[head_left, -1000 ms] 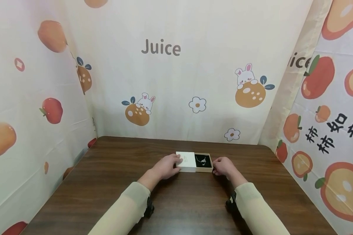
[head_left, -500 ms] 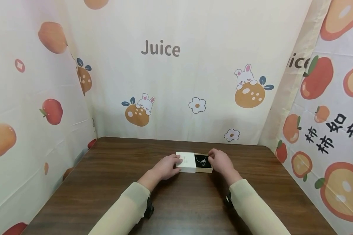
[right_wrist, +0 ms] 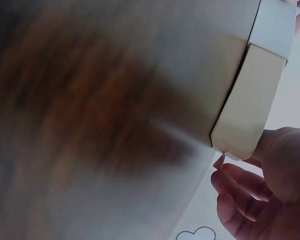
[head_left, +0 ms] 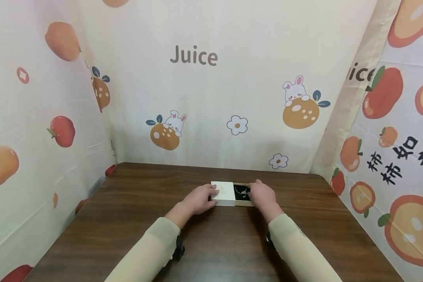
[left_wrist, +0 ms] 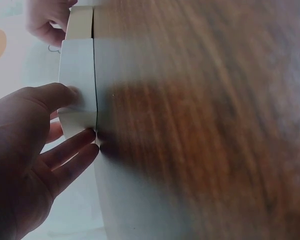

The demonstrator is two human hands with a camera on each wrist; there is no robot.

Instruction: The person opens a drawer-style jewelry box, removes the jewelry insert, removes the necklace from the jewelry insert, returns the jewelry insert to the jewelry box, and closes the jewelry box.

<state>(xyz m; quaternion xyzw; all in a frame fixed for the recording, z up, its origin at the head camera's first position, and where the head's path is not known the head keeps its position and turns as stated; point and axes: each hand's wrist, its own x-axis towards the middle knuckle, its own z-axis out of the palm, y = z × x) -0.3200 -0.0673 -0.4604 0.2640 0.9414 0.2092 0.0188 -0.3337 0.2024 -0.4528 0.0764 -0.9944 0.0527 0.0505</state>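
A white jewelry box sleeve [head_left: 223, 192] lies on the table, with its cream drawer [right_wrist: 250, 100] standing partly out to the right. Silver jewelry with a fine chain [head_left: 242, 192] lies on the drawer's black insert [head_left: 237, 188]. My left hand [head_left: 199, 199] grips the sleeve's left end, thumb on the near side wall and fingers around the end. My right hand [head_left: 262, 196] holds the drawer's right end, its thumb over the top edge and fingers curled at the end wall. A small pull tab [right_wrist: 219, 162] sticks out there beside the fingertips. The palm hides the drawer's right corner.
The brown wooden table [head_left: 211, 243] reaches back to a fabric curtain [head_left: 204, 98] printed with fruit and rabbits. More printed curtain hangs on both sides. Dark wrist bands [head_left: 178, 248] show under the light sleeves.
My right hand has moved from beside the drawer's right end up and left onto it, covering its right edge. The left hand and the box have stayed in place.
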